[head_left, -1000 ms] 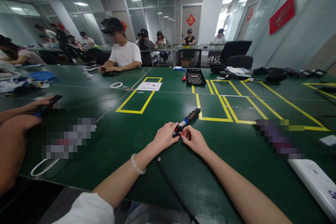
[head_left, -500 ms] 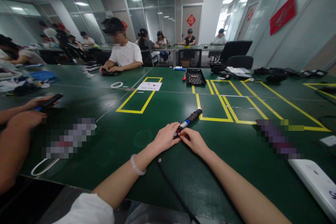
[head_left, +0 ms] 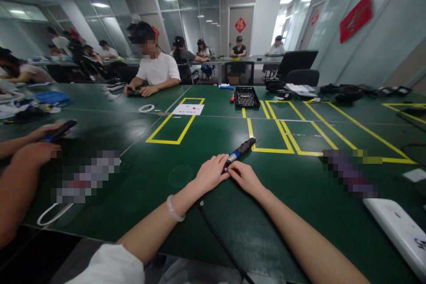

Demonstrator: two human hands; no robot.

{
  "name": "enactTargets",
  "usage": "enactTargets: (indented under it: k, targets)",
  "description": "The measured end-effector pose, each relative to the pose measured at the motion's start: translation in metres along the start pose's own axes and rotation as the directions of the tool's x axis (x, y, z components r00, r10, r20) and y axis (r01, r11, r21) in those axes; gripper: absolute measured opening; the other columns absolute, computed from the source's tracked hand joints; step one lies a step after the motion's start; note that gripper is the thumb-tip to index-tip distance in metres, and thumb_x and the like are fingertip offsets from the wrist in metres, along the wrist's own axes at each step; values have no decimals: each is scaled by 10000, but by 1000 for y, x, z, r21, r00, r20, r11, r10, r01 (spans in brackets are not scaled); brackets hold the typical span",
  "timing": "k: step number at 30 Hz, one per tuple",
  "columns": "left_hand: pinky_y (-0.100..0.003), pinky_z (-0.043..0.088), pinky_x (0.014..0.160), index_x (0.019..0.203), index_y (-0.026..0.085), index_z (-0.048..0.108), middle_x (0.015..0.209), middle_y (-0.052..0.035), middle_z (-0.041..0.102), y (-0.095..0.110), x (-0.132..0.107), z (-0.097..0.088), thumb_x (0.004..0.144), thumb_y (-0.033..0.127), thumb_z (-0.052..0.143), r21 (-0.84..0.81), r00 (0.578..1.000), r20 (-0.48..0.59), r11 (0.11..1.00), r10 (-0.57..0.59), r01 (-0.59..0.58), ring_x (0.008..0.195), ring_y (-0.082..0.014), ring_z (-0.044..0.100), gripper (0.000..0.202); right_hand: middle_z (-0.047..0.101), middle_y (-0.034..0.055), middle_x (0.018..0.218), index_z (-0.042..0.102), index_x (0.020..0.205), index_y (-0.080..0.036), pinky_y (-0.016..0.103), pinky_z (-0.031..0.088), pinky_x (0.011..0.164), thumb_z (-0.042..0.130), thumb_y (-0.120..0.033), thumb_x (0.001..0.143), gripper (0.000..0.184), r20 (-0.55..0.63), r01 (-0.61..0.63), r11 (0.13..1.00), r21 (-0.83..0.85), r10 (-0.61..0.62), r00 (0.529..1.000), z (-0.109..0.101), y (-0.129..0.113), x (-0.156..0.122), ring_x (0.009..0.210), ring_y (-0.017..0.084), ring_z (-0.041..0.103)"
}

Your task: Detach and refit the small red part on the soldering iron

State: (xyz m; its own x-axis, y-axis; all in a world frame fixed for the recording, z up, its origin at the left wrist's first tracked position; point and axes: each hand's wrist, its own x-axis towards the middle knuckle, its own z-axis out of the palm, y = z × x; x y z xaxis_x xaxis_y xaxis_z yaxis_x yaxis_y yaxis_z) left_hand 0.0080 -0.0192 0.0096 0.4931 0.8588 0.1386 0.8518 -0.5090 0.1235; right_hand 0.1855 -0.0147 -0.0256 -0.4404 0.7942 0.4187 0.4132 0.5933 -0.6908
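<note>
A long, slim black device (head_left: 245,146) with a silver and blue section lies slantwise on the green table, its thin tip pointing away to the right. My left hand (head_left: 213,172) lies over its near end, fingers bent round it. At that same end, my right hand (head_left: 244,175) is closed in a pinch; a small red part shows between the hands, and what the fingertips grip is mostly hidden. A black cord (head_left: 216,231) with a small ring at its end runs from below my left wrist to the table's near edge.
Yellow tape (head_left: 273,151) marks rectangles on the table. A black tray (head_left: 246,97) of small parts stands farther back, beside a red object (head_left: 232,97). A white power strip (head_left: 396,226) lies at right. At left, a co-worker's hands hold a similar black device (head_left: 60,131).
The view has shifted slightly. My hands stay at the device's near end, with only small movement of the fingers.
</note>
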Motion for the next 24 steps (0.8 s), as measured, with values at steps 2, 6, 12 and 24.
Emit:
enactTargets:
  k: [2,6,12,24]
  targets:
    - [-354,449,917,1428,210,311,1370,-90,471,0,1,1,915,449,460,22,1000,-1,1000,-5,5,1120,-239,511,585,622,28,860,596,842,-191,254,435,735,510,-171,911,112,-9,11,1000,4,-11,1000,-2,-1,0,771,160,575]
    - [-352,454,887,1437,207,309,1347,-100,484,1,2,3,927,475,427,51,1000,4,999,-15,15,1091,-239,519,589,635,40,924,614,917,-198,266,449,770,503,-181,912,112,-47,5,1000,15,-4,999,-6,-1,-2,809,166,588]
    - [-359,441,888,1443,200,311,1355,-118,478,-1,2,1,922,490,433,89,999,10,995,-36,35,1084,-248,525,608,646,37,889,626,927,-196,270,452,737,511,-192,903,118,-68,-29,1000,4,29,997,-12,5,-6,763,164,588]
    - [-357,447,878,1418,204,345,1346,-132,478,-62,-33,-25,930,501,397,111,981,30,976,-194,190,1079,-257,554,574,629,22,834,629,869,-196,258,441,724,522,-178,903,113,6,-54,998,-34,55,998,-14,8,-7,752,151,580]
